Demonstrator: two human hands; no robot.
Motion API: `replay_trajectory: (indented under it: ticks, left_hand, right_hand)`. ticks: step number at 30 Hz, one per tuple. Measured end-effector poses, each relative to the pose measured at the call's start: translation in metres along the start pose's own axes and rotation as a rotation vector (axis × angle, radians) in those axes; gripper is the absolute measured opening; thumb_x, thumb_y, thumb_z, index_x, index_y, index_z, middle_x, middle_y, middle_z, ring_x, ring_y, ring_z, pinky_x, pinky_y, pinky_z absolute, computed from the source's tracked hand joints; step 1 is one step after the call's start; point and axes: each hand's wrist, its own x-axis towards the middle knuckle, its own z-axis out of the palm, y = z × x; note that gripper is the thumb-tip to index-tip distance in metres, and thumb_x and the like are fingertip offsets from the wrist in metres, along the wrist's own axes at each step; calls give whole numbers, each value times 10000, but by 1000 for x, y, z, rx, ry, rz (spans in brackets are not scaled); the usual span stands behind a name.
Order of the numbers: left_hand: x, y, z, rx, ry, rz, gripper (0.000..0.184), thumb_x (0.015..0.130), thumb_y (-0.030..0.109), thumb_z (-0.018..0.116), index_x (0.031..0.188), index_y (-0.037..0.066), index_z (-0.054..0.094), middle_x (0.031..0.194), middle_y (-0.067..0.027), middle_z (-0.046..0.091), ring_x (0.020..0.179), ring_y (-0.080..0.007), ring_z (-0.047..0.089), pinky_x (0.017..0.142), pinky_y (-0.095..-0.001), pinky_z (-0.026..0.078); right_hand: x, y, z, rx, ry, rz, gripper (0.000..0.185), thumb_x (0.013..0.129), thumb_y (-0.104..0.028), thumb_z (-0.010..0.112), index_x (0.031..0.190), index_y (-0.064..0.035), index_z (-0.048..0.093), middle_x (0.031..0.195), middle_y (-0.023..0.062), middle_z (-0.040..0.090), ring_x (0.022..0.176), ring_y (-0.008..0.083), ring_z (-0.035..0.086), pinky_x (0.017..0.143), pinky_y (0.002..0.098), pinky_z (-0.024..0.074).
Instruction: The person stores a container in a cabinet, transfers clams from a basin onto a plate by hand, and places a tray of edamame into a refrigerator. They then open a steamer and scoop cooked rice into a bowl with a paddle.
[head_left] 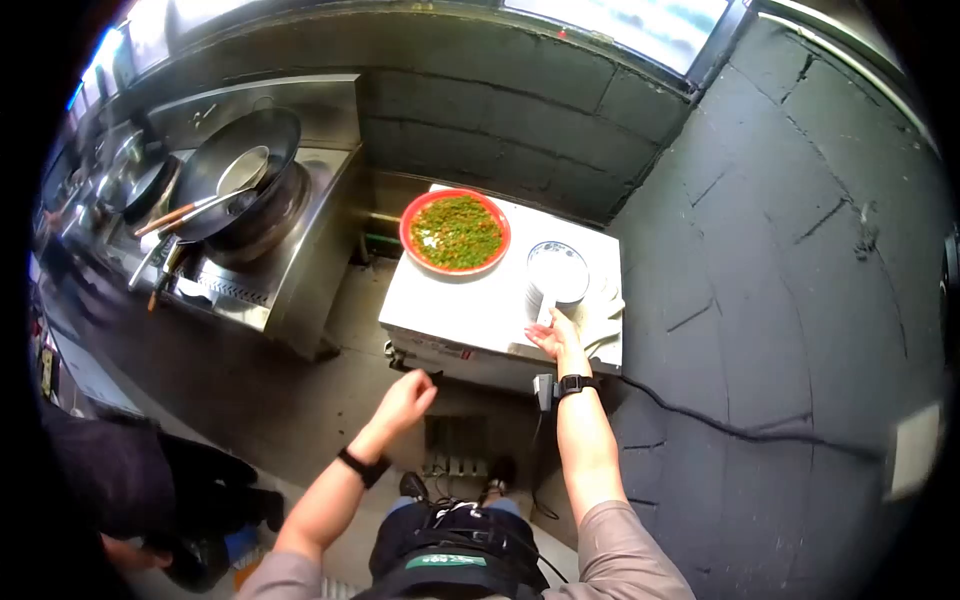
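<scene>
My right hand [553, 335] is at the front edge of the white tabletop [470, 305], palm partly up. Thumb and fingers pinch a white spoon [547, 306], which reaches toward a stack of white bowls [558, 270] with a blue pattern inside the top rim. Whether the spoon touches the bowls is hard to tell. My left hand [408, 397] hangs in front of the table with curled fingers, and nothing shows in it. A red-rimmed plate [407, 240] heaped with chopped green and red food [456, 232] stands left of the bowls.
A crumpled white cloth [600, 320] lies at the table's right side. To the left is a steel stove [310, 240] with a large wok [215, 165] and a ladle [243, 170]. A black cable [700, 425] crosses the dark wall. Another person [110, 470] stands at lower left.
</scene>
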Motion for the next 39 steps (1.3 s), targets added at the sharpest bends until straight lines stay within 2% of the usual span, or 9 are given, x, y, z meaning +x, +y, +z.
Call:
replay_trajectory:
  ticks: [4,9,13,23,27,30,33,35,39]
  left_hand:
    - [137,19,72,24,104,-41,240,837,211,645,783,8,528,745,-179,591,705,-346,578,649,-409,465]
    - [265,16,152,38,205,-200,298,826,246,669,900,-6,528,804,-210,620,751,-378,605,682,-440,482]
    - [339,15,198,178,253,-240,308,820,201,642,982,-36,529,932,-260,617,856,-421,617,760,-474,497]
    - [380,36,187,164,-43,-404,322,737,184,638,889,-100,637,837,-268,666,816,-399,662,767,-474,527]
    - [364,36,175,-274,39,-386,341,700,180,644,934,-66,669,836,-248,677,783,-345,684,709,-422,538]
    - [342,-4,183,-219,158,-261,460,719,230,635,1081,-51,594,1021,-253,634,964,-349,628,869,-435,470]
    - [281,31,121,-815,76,-515,541,749,89,540,1238,-48,353,1043,-232,560,820,-314,638,479,-397,572]
    - [232,19,92,-862,22,-463,649,757,88,568,1347,-26,323,1213,-210,509,1157,-277,480,1058,-383,360]
    - [116,-4,26,-1260,66,-416,756,709,81,754,1373,19,398,1274,-95,551,1141,-180,536,916,-344,503]
  right_hand:
    - [51,-18,-16,275,-261,145,449,947,-198,550,1226,71,323,1101,273,492,892,339,590,706,409,560]
    - [6,-49,-54,-393,-260,-109,113,928,-39,485,1026,12,504,699,83,572,492,144,498,440,257,412]
    - [-12,-75,-79,-1404,137,-687,311,875,-20,480,1185,4,493,927,219,603,890,442,573,770,476,468]
    - [31,-95,-105,-1259,-80,-779,444,875,-29,502,1315,-1,447,897,184,606,842,365,607,735,419,483]
    - [23,-116,-92,-654,-130,-213,222,884,-83,547,1105,-60,541,690,-22,526,509,59,470,422,226,387]
    - [2,-125,-67,-587,-193,-230,124,896,-70,554,1019,-63,538,654,-22,511,457,54,437,390,200,354]
    - [-9,-126,-50,-780,-469,-275,232,910,-86,530,1124,1,550,700,79,590,433,115,492,400,227,395]
    - [-28,-118,-26,-888,-554,-193,229,900,-100,526,1104,1,538,676,83,586,417,123,508,367,238,402]
    - [-93,-64,34,-901,-613,186,325,938,-127,487,1227,19,524,821,148,664,552,170,591,501,282,491]
